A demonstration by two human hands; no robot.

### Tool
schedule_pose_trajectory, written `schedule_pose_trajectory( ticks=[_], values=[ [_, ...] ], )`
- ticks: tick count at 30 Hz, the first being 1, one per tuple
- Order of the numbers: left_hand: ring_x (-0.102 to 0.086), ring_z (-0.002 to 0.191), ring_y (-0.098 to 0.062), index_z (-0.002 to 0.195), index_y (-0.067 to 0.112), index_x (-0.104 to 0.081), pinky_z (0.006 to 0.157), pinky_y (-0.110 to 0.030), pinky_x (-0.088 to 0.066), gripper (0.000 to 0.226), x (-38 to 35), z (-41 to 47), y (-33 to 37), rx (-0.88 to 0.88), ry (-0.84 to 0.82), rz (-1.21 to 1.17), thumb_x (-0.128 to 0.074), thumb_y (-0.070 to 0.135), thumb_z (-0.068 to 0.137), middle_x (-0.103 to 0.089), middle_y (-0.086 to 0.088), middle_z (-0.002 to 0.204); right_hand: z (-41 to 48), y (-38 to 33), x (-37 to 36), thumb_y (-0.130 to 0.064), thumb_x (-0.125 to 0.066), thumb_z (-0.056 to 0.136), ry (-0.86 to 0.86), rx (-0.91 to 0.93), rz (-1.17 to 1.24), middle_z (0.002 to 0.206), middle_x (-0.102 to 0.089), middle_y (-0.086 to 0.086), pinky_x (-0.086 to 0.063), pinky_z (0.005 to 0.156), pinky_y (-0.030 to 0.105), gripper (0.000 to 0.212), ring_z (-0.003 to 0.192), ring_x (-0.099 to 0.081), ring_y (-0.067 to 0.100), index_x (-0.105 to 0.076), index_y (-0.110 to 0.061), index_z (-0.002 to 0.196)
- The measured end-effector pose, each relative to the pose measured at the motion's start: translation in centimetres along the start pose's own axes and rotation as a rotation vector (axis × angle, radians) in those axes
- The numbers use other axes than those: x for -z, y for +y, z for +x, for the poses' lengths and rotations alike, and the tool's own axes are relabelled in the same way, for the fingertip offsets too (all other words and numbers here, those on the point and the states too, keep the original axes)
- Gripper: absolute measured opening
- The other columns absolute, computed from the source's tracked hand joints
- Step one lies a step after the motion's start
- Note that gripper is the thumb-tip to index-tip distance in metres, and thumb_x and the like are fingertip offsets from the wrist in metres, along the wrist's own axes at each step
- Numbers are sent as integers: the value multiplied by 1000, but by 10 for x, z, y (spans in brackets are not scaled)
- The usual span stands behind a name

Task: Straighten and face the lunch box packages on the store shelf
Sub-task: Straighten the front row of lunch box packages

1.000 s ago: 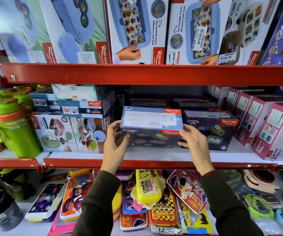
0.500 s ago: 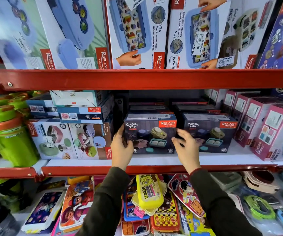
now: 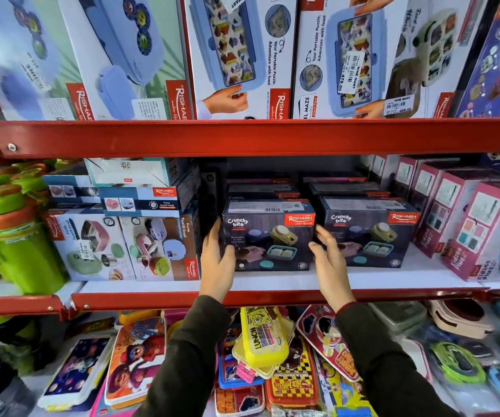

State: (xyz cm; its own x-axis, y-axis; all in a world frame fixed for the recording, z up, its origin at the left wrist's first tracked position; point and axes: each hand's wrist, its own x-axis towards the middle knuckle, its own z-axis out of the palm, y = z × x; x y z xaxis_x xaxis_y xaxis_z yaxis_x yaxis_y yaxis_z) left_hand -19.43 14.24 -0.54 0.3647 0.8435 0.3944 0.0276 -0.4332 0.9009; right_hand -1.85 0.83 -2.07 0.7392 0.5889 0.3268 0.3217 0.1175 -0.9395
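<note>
So, only the head view to go on, looking at the middle shelf (image 3: 272, 281) of a red-framed store rack. The dark Crunchy Bite box (image 3: 268, 236) in the centre sits flat on the shelf with its printed front facing out, pretty much square to the edge and just beside its twin Crunchy Bite box (image 3: 369, 233) on the right, which is also facing out. The left hand (image 3: 217, 260) is spread with fingers loose, palm against or right at the box's left front corner; I can't tell for sure if it's touching or just off it. The right hand (image 3: 328, 257) is splayed and blurry in front of the gap between the two boxes, not gripping anything. So neither hand is holding a package, both are released. My read: this one box looks done. More of the same dark boxes sit stacked behind, and they look reasonably lined up from here, though it's dim back there. What's left, I'd guess, is the messy stack at the left (image 3: 140, 188), where an opened white carton is tilted on top of the others. The pink boxes (image 3: 468, 224) on the right stand in an angled row, probably worth a nudge too. The top shelf looks faced already; the bottom one is loose lunch boxes piled up.
</note>
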Motion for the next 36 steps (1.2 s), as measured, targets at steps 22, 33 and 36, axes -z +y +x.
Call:
schedule_pose_trajectory(
  ticks=[22,33,36],
  values=[
    [-53,140,-6,153,37,-44,121,-49,-44,61,16,-58,-11,-52,76,-115,-40,22,94,-54,21,147,-54,-11,22,-42,-43,96,-26,4,135,135,-62,-21,-55,101,28,38,133,-57,7,-59,-46,130],
    [-51,130,-18,153,25,-39,114,-51,-42,56,-20,-81,11,-116,480,-145,-44,20,98,-50,7,146,-48,-4,51,-42,-43,99,99,89,90,144,-59,-5,-46,112,33,45,125,-55,-9,-62,-28,136],
    [-52,122,-10,145,27,-46,107,-30,-44,49,-46,-87,24,-263,485,-74,-45,12,98,-51,18,137,-38,-2,82,-43,-43,100,177,114,80,141,-59,-4,-45,105,19,42,123,-54,-12,-64,-27,133]
  ],
)
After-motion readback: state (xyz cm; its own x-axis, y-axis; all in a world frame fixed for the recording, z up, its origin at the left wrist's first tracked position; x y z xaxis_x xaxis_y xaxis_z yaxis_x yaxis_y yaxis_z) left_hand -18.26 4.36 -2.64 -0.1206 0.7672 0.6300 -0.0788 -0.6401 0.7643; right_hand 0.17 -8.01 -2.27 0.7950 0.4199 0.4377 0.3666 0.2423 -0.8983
